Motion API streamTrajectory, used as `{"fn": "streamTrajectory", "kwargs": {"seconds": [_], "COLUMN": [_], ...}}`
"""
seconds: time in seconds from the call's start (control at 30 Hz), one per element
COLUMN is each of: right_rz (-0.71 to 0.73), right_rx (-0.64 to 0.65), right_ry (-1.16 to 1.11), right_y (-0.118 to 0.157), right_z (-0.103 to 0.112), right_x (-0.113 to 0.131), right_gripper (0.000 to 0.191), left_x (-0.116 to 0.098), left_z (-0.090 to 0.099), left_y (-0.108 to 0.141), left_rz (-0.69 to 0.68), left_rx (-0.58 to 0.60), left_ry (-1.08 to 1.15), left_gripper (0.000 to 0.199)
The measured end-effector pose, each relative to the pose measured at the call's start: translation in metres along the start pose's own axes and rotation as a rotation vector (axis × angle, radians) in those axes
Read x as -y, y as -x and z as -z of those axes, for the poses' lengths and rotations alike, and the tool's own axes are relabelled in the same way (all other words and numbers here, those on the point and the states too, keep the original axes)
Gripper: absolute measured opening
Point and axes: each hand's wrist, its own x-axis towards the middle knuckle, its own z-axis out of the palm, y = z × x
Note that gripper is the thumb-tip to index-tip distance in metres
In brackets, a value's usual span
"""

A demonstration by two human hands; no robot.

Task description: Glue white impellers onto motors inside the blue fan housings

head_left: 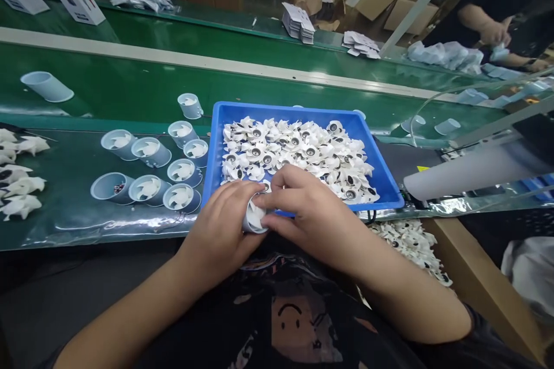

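My left hand is wrapped round a short light blue plastic tube, its mouth tilted toward me. In that mouth sits a white fan impeller, and my right hand has its thumb and fingers closed at the impeller's edge. Just beyond my hands, a blue tray holds a heap of white impellers with dark round hubs. Left of the tray stand several light blue tubes with white impellers inside. One tube there shows small wires and no impeller.
A green conveyor belt runs behind the tray, with a tube lying on it. Loose impellers lie far left. A carton with more impellers is at lower right. Another person's hands work across the line.
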Motion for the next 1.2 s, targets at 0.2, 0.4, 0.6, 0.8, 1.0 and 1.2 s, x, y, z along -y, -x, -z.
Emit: {"fn": "streamTrajectory", "kwargs": {"seconds": [0.2, 0.4, 0.6, 0.8, 1.0, 1.2], "right_rz": [0.051, -0.230, -0.307, -0.441, -0.355, 0.128], "right_rx": [-0.117, -0.002, 0.019, -0.012, -0.008, -0.253], "right_ry": [-0.255, -0.731, -1.094, -1.209, -1.062, 0.069], "right_y": [0.002, 0.002, 0.007, 0.011, 0.015, 0.022], "right_z": [-0.002, -0.019, -0.043, -0.043, -0.039, -0.027], "right_x": [-0.005, -0.004, 0.005, 0.009, 0.003, 0.008], "right_gripper": [0.017, 0.071, 0.066, 0.062, 0.072, 0.049], "left_x": [-0.001, 0.001, -0.012, -0.013, 0.001, 0.010], "left_z": [0.010, 0.006, 0.001, 0.001, -0.001, 0.004], "left_y": [-0.006, 0.000, 0.007, 0.011, 0.014, 0.014], "left_rz": [0.081, -0.055, -0.126, -0.188, -0.143, 0.065], "left_rx": [0.071, -0.095, -0.159, -0.154, -0.157, -0.160], "left_ry": [0.100, 0.065, -0.091, -0.078, 0.117, 0.138], "left_gripper": [0.030, 0.035, 0.033, 0.035, 0.038, 0.043]}}
